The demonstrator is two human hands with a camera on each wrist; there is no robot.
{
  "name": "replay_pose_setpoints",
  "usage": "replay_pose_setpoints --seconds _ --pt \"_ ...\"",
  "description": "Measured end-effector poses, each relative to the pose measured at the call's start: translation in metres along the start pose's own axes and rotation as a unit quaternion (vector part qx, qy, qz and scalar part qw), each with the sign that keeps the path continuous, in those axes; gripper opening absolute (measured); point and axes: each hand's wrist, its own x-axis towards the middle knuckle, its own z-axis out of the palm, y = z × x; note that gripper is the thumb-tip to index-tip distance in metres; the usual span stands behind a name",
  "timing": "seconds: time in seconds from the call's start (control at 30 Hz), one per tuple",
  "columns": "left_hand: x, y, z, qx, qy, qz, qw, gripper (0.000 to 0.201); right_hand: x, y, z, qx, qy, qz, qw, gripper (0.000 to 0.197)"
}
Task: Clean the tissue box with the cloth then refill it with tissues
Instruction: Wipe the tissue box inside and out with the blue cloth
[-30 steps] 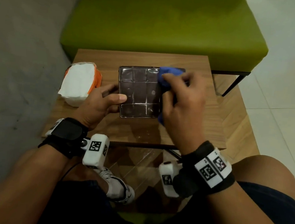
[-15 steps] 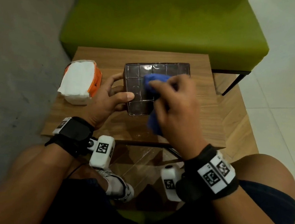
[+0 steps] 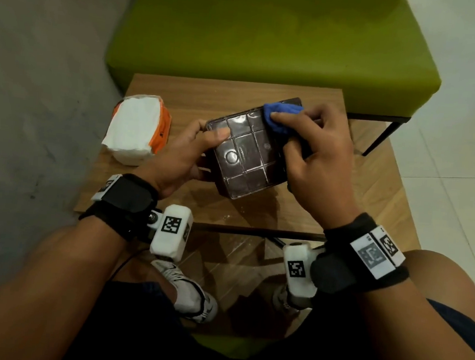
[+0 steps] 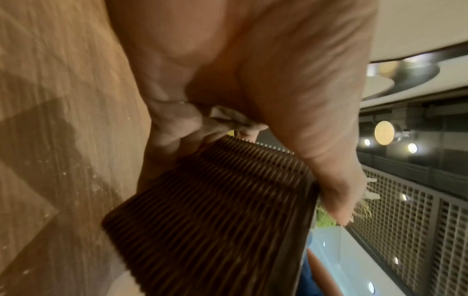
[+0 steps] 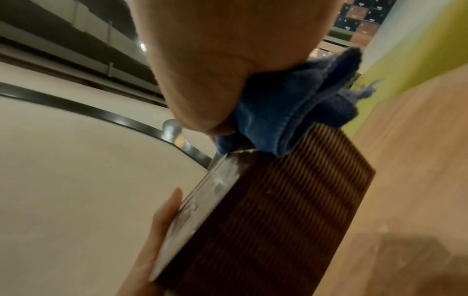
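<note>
- Now the tissue box sits skewed, its near corner swung toward six o'clock, where half a second ago it lay squarer to the table edge.
- Meanwhile the cloth has gone from the middle of the gridded face to its one o'clock corner, so wiping appears to be working round the edges; refilling is not yet begun.
- Left hand grips the box at nine o'clock, thumb over the top face, fingers curled round the ribbed side.
- Right hand has the bunched blue cloth pinched under its fingertips, pressed onto the box.
- Box: dark brown, glossy gridded top with pale smears, finely ribbed sides.
- Tissues, white in an orange wrapper, lie at nine o'clock of the box, untouched.
</note>
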Motion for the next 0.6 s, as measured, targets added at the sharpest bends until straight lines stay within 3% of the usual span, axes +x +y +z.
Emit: replay_pose_setpoints --seconds 0.17,0.3,0.4,0.53,0.6 --pt "-0.001 0.005 -0.003 -0.015 0.019 0.006 1.000 0.085 0.003 0.004 -0.001 -0.057 -0.020 -0.044 0.997 0.040" --pt "0.003 0.000 0.005 -0.062 0.063 0.065 0.994 0.058 -0.022 -0.026 0.014 -0.109 -0.035 -0.068 0.991 0.040" --pt "0.002 -0.001 0.003 -0.080 0.067 0.089 0.991 0.065 -0.040 -0.027 0.012 -0.118 -0.065 -0.114 0.984 0.038" --pt "0.000 -0.004 -0.003 -0.065 0.058 0.084 0.993 0.080 -0.016 0.002 0.001 -0.071 0.066 0.016 0.995 0.042" --pt "0.002 -0.003 -0.002 -0.059 0.048 0.081 0.994 0.081 -0.015 -0.011 0.009 -0.069 0.071 0.029 0.995 0.041"
